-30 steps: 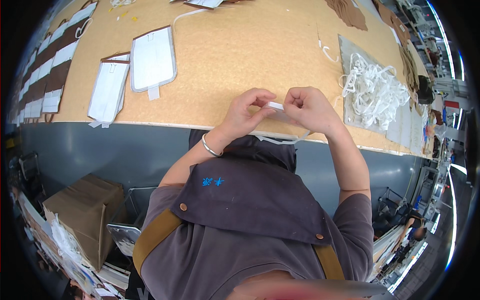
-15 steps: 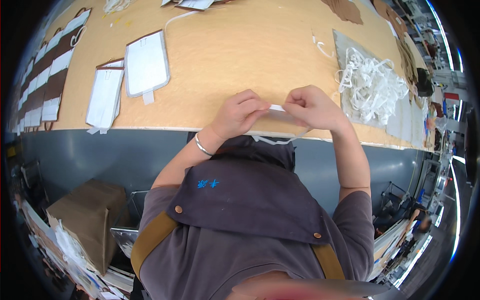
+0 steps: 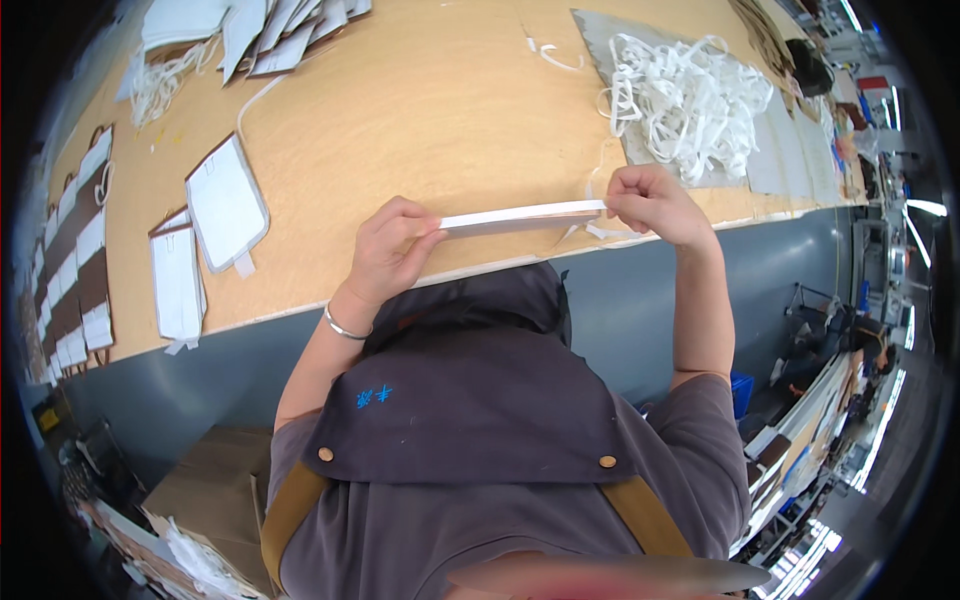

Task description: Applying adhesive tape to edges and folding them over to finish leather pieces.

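Observation:
A narrow white tape (image 3: pixel 520 214) runs taut along the top edge of a thin brownish piece (image 3: pixel 535 226), just above the table's near edge. My left hand (image 3: pixel 390 252) pinches its left end between thumb and fingers. At the other end, my right hand (image 3: pixel 658 206) is closed on the tape too. A loose white tail hangs beside the right hand. The brownish piece is seen nearly edge-on, so its shape is hard to make out.
A tangled heap of white tape (image 3: pixel 690 105) lies on a grey sheet at the right. To the left are white panels with dark edging (image 3: pixel 228 205), a row of brown-and-white pieces (image 3: pixel 75 265) and a panel stack (image 3: pixel 285 35). A brown box (image 3: pixel 215 490) stands below the table.
My hands have moved well apart, and a long stretch of tape now shows between them. The whole view has turned and shifted, so the table edge slants.

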Tool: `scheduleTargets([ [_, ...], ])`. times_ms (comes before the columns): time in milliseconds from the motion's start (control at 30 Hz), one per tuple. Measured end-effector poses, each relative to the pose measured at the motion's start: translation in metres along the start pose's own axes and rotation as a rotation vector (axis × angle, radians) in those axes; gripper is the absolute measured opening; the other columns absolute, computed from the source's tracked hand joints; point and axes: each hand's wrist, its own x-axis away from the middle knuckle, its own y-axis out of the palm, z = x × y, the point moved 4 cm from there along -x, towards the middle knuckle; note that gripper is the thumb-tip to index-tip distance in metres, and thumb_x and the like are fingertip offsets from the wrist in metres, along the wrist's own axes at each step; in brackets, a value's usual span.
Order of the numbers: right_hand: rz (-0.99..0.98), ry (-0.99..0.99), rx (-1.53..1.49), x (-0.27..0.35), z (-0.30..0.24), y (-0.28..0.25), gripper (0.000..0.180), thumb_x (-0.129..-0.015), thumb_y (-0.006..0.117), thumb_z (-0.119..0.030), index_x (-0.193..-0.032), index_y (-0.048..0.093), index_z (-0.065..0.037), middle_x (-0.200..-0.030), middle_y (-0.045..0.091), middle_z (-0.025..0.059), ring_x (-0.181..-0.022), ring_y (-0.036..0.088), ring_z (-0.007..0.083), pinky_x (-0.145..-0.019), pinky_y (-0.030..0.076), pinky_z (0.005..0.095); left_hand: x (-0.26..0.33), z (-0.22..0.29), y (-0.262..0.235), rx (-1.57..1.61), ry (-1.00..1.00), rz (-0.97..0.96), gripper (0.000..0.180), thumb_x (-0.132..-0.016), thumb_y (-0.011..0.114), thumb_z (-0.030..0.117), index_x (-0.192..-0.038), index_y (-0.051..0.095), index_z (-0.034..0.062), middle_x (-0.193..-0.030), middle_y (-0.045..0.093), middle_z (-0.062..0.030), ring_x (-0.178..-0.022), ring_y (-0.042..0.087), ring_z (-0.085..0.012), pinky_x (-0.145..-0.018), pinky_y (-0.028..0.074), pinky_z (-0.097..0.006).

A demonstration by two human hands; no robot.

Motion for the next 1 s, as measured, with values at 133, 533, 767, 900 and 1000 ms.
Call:
scheduleTargets([
  [133,-0.017,0.012,-0.023,-0.004,0.011,0.001,0.012,-0.077,0.057,-0.008,-0.066,0.055,-0.003,-0.050,0.044,-0.0043,-0.043,0.037,0.0014,-0.039,0.026,0.0184,0.002,-0.002,0.000,-0.015,-0.013,-0.014,0.019,-0.071,0.069,-0.003,-0.084,0.057,0.0049,-0.074,0.057,-0.0106,-0.062,0.057,-0.0201,-0.051,0.044,-0.026],
  [533,-0.064,0.030,-0.096,-0.004,0.019,-0.001,0.013,-0.077,0.056,-0.011,-0.067,0.057,-0.003,-0.053,0.047,-0.0038,-0.047,0.040,0.0022,-0.043,0.031,0.0189,-0.001,0.000,0.000,-0.027,-0.005,-0.029,0.020,-0.072,0.069,-0.002,-0.085,0.055,0.0053,-0.074,0.057,-0.0106,-0.063,0.058,-0.0201,-0.053,0.045,-0.026],
  [767,-0.126,0.004,-0.246,-0.008,0.036,0.001,0.011,-0.078,0.055,-0.010,-0.069,0.057,-0.004,-0.053,0.046,-0.0044,-0.046,0.038,0.0020,-0.042,0.029,0.0184,-0.005,0.002,-0.001,-0.057,0.007,-0.026,0.023,-0.069,0.070,-0.001,-0.086,0.056,0.0048,-0.074,0.057,-0.0107,-0.063,0.057,-0.0215,-0.053,0.045,-0.027],
  [900,-0.114,-0.022,-0.268,-0.012,0.041,0.002,0.012,-0.078,0.056,-0.011,-0.069,0.056,-0.004,-0.052,0.045,-0.0040,-0.045,0.037,0.0023,-0.041,0.027,0.0188,-0.041,0.038,0.006,-0.362,0.029,-0.155,0.025,-0.068,0.071,0.010,-0.089,0.057,0.0079,-0.091,0.057,-0.0114,-0.079,0.057,-0.0248,-0.059,0.046,-0.032],
  [1000,-0.100,-0.035,-0.235,-0.010,0.041,0.003,0.013,-0.078,0.056,-0.012,-0.069,0.056,-0.003,-0.052,0.045,-0.0039,-0.045,0.037,0.0023,-0.041,0.027,0.0188,-0.065,0.067,0.052,-0.529,-0.042,-0.416,0.039,-0.069,0.069,0.018,-0.105,0.056,0.0149,-0.106,0.054,-0.0106,-0.098,0.051,-0.0279,-0.077,0.045,-0.039],
])
